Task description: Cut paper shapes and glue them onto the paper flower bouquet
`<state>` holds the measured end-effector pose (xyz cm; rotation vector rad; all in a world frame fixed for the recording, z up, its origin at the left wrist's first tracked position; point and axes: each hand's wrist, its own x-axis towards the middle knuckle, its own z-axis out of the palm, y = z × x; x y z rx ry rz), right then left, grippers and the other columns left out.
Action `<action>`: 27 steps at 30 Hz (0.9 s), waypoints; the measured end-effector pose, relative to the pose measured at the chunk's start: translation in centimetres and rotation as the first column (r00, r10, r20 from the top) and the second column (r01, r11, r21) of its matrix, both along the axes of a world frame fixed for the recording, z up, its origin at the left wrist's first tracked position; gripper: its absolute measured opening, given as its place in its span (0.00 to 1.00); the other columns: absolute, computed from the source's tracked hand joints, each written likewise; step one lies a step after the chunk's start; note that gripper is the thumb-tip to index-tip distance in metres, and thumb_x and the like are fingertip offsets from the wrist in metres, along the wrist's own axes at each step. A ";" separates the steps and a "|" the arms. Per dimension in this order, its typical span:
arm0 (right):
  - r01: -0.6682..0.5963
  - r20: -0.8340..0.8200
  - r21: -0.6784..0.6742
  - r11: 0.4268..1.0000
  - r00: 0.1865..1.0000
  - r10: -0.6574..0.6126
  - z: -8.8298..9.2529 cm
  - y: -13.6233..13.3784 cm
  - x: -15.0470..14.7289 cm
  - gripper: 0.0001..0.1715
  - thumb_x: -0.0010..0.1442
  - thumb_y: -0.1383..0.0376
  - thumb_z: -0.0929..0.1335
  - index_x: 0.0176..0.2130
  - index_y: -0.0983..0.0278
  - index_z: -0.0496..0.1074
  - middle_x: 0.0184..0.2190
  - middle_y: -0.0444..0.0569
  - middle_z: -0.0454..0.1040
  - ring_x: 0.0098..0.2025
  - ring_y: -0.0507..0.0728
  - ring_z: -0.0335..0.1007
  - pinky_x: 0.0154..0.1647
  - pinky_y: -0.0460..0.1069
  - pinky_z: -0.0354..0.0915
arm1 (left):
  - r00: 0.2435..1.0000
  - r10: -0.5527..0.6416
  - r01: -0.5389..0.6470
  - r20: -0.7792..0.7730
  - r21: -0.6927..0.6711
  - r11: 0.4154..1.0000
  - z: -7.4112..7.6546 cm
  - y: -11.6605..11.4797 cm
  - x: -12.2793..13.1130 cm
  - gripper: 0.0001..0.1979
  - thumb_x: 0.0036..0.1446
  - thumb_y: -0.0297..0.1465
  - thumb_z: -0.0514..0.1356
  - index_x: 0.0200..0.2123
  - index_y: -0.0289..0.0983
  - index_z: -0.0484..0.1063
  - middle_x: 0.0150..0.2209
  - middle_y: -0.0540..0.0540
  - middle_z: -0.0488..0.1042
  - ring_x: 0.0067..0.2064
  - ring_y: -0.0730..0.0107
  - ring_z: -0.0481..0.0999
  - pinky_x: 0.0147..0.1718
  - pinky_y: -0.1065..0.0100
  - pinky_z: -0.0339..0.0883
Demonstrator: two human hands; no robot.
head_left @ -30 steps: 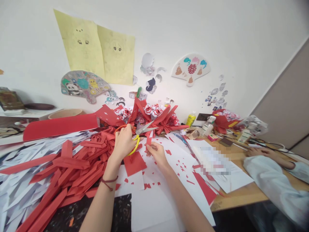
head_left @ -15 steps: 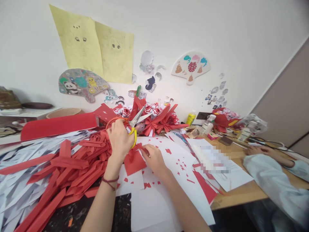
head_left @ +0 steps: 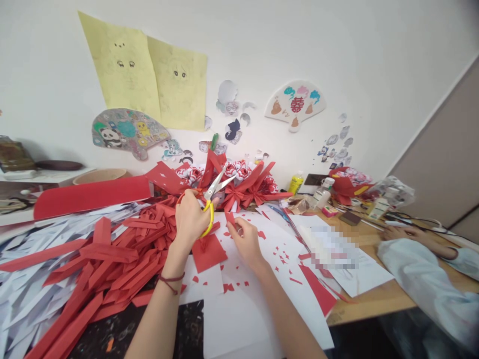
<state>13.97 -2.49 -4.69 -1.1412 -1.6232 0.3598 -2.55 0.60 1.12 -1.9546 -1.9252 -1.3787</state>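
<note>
A pair of scissors with yellow and orange loop handles and bright steel blades (head_left: pixel 211 197) is held off the table, its handles low and hidden in part by fingers, its blades slightly parted and pointing up and away toward the wall. Just to the right of it, a small folded piece of red paper (head_left: pixel 230 218) is pinched upright above the white sheets, only its top edge and corner showing. A flat red paper square (head_left: pixel 208 252) lies on the white sheet just below both.
</note>
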 end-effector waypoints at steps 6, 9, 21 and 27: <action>-0.091 0.044 0.009 0.996 0.995 0.091 -0.1 -0.1 -0.2 0.15 0.64 0.58 0.65 0.27 0.60 0.67 0.25 0.42 0.65 0.27 0.53 0.59 0.30 0.48 0.56 | 0.999 -0.001 0.000 0.047 0.011 1.000 0.0 0.2 -0.1 0.24 0.55 0.47 0.59 0.46 0.37 0.60 0.42 0.37 0.76 0.46 0.43 0.77 0.42 0.53 0.66; -0.116 0.032 0.036 0.993 0.993 0.114 0.1 -0.1 -0.2 0.13 0.63 0.59 0.66 0.29 0.61 0.70 0.31 0.46 0.70 0.33 0.55 0.65 0.36 0.49 0.61 | 0.995 -0.068 0.068 0.072 0.016 0.998 0.1 0.2 -0.1 0.22 0.56 0.47 0.59 0.46 0.38 0.59 0.42 0.39 0.76 0.45 0.46 0.77 0.40 0.56 0.66; -0.115 -0.535 -0.092 0.989 0.843 0.048 0.2 1.4 2.4 0.20 0.55 0.51 0.72 0.35 0.65 0.75 0.22 0.45 0.72 0.24 0.54 0.70 0.27 0.49 0.65 | 0.917 -0.400 0.391 -0.007 -0.190 0.900 -0.3 -0.3 -0.4 0.15 0.57 0.43 0.58 0.40 0.42 0.56 0.31 0.49 0.73 0.31 0.59 0.75 0.31 0.64 0.61; -0.086 -0.632 -0.085 0.993 0.775 0.013 1.0 1.2 3.1 0.19 0.53 0.51 0.73 0.34 0.65 0.75 0.20 0.43 0.69 0.23 0.53 0.65 0.27 0.49 0.62 | 0.868 -0.494 0.459 -0.059 -0.289 0.840 -0.3 -0.8 -0.4 0.15 0.57 0.43 0.57 0.38 0.42 0.56 0.28 0.50 0.69 0.30 0.59 0.72 0.30 0.65 0.60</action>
